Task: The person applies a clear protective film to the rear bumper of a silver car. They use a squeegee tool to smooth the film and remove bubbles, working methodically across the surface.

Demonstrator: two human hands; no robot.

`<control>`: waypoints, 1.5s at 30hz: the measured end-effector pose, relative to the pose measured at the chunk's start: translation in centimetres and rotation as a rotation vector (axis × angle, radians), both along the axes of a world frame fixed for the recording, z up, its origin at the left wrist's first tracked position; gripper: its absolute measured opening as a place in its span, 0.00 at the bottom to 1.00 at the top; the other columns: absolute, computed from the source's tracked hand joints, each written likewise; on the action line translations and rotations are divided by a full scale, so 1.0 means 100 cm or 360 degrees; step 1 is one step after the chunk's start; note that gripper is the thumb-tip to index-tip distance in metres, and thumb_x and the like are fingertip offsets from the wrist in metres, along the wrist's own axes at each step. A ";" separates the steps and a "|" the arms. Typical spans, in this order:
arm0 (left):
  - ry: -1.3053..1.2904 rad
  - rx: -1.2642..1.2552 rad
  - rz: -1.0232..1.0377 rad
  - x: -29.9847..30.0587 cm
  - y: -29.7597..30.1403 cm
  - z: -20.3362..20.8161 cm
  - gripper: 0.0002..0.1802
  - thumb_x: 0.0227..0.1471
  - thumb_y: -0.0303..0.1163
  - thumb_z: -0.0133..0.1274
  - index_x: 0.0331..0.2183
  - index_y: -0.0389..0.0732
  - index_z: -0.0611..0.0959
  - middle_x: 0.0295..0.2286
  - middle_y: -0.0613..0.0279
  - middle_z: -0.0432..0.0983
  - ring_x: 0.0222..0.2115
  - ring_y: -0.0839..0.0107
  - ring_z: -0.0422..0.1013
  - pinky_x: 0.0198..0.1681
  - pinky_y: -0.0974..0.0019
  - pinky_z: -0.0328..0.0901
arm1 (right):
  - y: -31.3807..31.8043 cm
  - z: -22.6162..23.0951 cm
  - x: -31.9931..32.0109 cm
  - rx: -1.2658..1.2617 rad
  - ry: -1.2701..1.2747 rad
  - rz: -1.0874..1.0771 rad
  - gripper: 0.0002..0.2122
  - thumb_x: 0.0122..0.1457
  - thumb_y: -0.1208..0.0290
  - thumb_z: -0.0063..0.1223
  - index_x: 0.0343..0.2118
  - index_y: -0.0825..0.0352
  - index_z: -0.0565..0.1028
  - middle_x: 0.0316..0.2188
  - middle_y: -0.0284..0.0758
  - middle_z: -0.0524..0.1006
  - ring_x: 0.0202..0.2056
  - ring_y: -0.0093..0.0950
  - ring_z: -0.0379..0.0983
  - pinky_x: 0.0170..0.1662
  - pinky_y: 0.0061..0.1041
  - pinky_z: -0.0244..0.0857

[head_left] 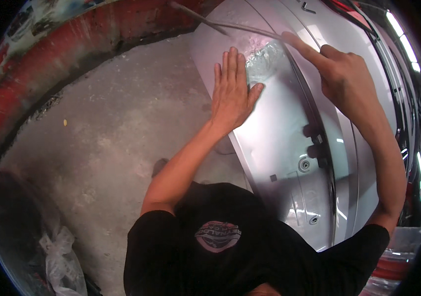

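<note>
My left hand (229, 93) lies flat with fingers stretched out at the left edge of a silver car body panel (264, 123). Beside its fingertips is a shiny, uneven, greenish patch (264, 61) on the panel; I cannot tell whether it is dented metal or a film. In my right hand (343, 71) is a thin-handled tool with a long crosswise head, which looks like a body hammer (245, 27). The index finger points along its handle. The hammer's head is above the panel's far end, slightly blurred, and the grip end is hidden in my palm.
A dark seam (314, 108) with two dark fittings runs down the panel, and round holes with studs (305, 164) sit nearer me. Across the concrete floor (107, 118) curves a worn red barrier (38, 64). A crumpled clear plastic bag (62, 261) lies at the lower left.
</note>
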State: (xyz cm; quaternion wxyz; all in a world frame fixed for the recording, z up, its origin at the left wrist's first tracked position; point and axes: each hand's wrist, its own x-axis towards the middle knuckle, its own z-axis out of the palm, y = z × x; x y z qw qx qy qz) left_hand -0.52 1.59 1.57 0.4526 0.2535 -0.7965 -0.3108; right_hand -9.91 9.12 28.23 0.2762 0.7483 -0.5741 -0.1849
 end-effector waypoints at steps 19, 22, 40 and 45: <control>0.0006 -0.0030 0.0020 0.001 0.001 0.001 0.47 0.64 0.47 0.53 0.66 0.20 0.56 0.69 0.29 0.45 0.71 0.35 0.43 0.71 0.34 0.41 | -0.011 -0.009 0.000 -0.0006 0.0109 -0.0012 0.45 0.50 0.88 0.54 0.71 0.40 0.64 0.22 0.38 0.76 0.20 0.38 0.75 0.28 0.36 0.71; 0.0006 -0.0028 0.0023 0.001 0.000 0.001 0.47 0.65 0.47 0.53 0.66 0.20 0.56 0.69 0.29 0.45 0.71 0.35 0.43 0.71 0.34 0.41 | -0.006 -0.003 0.007 0.0012 0.0076 -0.0067 0.44 0.50 0.88 0.54 0.70 0.41 0.65 0.22 0.38 0.76 0.20 0.38 0.74 0.28 0.37 0.71; -0.0040 0.0014 0.0027 0.005 0.012 -0.001 0.45 0.63 0.45 0.52 0.66 0.21 0.56 0.68 0.28 0.47 0.71 0.35 0.43 0.72 0.38 0.40 | 0.012 0.006 -0.002 0.0015 0.0088 -0.0312 0.40 0.56 0.84 0.53 0.70 0.37 0.65 0.23 0.39 0.78 0.22 0.36 0.78 0.29 0.34 0.74; 0.0083 0.0103 0.0124 -0.029 -0.051 0.010 0.44 0.68 0.51 0.44 0.66 0.21 0.58 0.67 0.29 0.51 0.70 0.35 0.46 0.71 0.35 0.41 | 0.016 0.022 -0.009 -0.0216 -0.0019 -0.0219 0.36 0.60 0.85 0.51 0.70 0.42 0.66 0.20 0.37 0.73 0.20 0.33 0.73 0.27 0.37 0.68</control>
